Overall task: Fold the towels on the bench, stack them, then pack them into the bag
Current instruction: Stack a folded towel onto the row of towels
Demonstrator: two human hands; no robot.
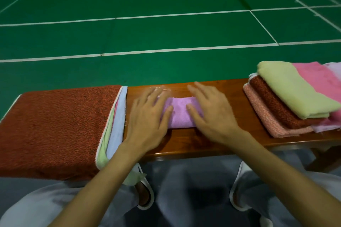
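— So, where is the towel?
— The small purple towel (180, 113) lies folded in the middle of the wooden counter (186, 143), between the two hands.
— And the hands?
— The left hand (147, 116) lies flat on its left end and the right hand (210, 110) flat on its right end. Fingers are straight and spread, pressing down; nothing is pinched.
— What else is on the counter?
— At the left is a pile of spread towels (55, 127), red on top, hanging over the near edge. At the right is a folded stack (287, 101): pale green on top, dark red beneath, then salmon pink. Beyond lies a green court floor (166, 33).
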